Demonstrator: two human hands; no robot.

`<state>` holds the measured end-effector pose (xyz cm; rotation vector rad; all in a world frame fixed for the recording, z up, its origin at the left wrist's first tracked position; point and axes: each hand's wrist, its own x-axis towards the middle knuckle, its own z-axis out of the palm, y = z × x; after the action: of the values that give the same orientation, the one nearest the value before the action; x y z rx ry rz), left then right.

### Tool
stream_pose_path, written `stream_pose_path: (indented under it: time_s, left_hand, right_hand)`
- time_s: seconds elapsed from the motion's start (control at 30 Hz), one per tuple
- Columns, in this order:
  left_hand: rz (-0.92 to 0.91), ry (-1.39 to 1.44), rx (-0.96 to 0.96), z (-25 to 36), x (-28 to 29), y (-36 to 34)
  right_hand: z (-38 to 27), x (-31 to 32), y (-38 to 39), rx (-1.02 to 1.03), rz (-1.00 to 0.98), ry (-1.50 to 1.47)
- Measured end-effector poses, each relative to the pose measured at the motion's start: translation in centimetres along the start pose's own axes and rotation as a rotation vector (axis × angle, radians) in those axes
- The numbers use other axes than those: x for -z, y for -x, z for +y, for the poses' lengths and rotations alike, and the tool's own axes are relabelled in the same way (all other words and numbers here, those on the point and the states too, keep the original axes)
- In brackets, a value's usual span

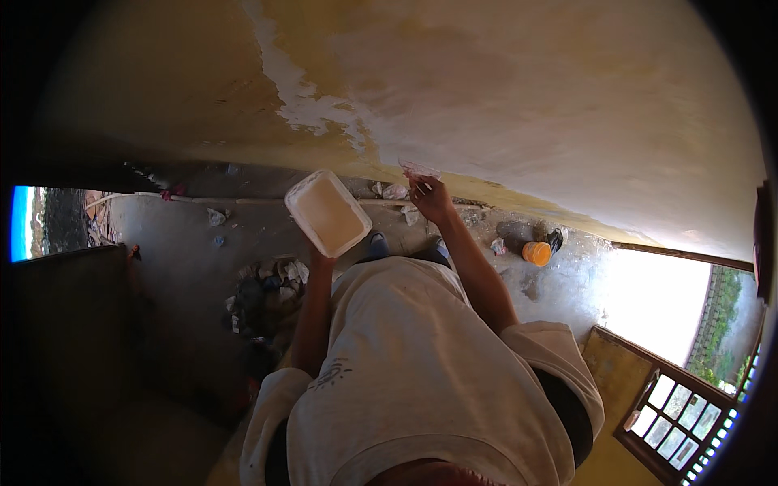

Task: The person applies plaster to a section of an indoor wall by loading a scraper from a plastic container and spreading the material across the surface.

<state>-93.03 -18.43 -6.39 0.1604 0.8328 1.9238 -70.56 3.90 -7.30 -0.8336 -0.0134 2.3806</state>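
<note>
My left hand [321, 253] grips a white rectangular tub [357, 241] from below. Its inside looks coated or filled with an off-white paste; how deep cannot be told. My right hand [431, 198] is raised near the wall, its fingers closed around a thin flat scraper [417, 169] smeared whitish. In front of me the yellow wall [211, 97] carries a broad whitish coat [527, 97] on the right and a jagged pale patch [300, 93] left of the middle. Whether the scraper touches the wall is not clear.
Along the wall's foot runs a pale pole [259, 201], with crumpled bags [395, 192] beside it. An orange bucket [536, 253] stands on the floor at right. A heap of rubbish [271, 292] lies behind my left arm. A bright doorway [656, 300] opens at right.
</note>
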Motion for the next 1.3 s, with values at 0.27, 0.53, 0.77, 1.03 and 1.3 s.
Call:
stream_pose_path:
  time_s: [0.27, 0.53, 0.77, 1.03, 1.3]
  left_hand:
    - [0.04, -0.008, -0.033, 2.2, 2.2, 0.8]
    - [-0.024, 0.049, -0.001, 1.1, 1.6, -0.6]
    - [-0.075, 0.075, 0.01, 0.2, 0.1, -1.9]
    - [-0.044, 0.088, -0.048, 0.9, 0.7, -0.8]
    - [0.006, 0.07, -0.1, 2.1, 1.6, 1.1]
  right_hand:
    - [0.2, -4.9, -3.7, 0.195, 0.046, 0.02]
    - [-6.6, -23.4, 11.2, 0.239, -0.268, -0.134]
    - [-8.7, -32.3, 21.5, 0.329, -0.712, -0.14]
    - [-0.3, -18.9, 11.3, 0.374, -0.27, 0.1]
    - [2.9, -5.7, -2.8, 0.056, -0.032, 0.043]
